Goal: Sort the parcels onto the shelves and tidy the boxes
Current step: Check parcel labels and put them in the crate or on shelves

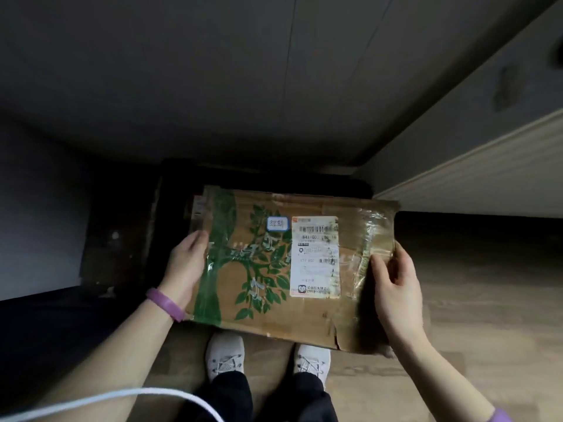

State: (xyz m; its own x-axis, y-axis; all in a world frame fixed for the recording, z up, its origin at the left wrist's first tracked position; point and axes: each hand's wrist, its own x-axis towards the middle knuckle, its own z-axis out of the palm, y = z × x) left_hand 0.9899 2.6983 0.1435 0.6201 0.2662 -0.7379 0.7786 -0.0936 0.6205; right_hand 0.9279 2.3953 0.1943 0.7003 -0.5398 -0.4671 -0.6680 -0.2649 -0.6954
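A flat brown cardboard parcel [268, 269] with a green tree print, clear tape and a white shipping label is held level in front of me, above my feet. My left hand [187, 264] grips its left edge, thumb on top and fingers hidden underneath. My right hand [394, 286] grips its right edge the same way. A purple band sits on my left wrist. Beyond the parcel lies a dark opened box [128, 239] on the floor, partly hidden by the parcel.
A grey wall [213, 71] fills the upper view. A white baseboard [487, 178] runs along the right. Wooden floor [472, 315] spreads to the right and below. My white shoes [225, 357] stand under the parcel. A white cord [122, 397] crosses the lower left.
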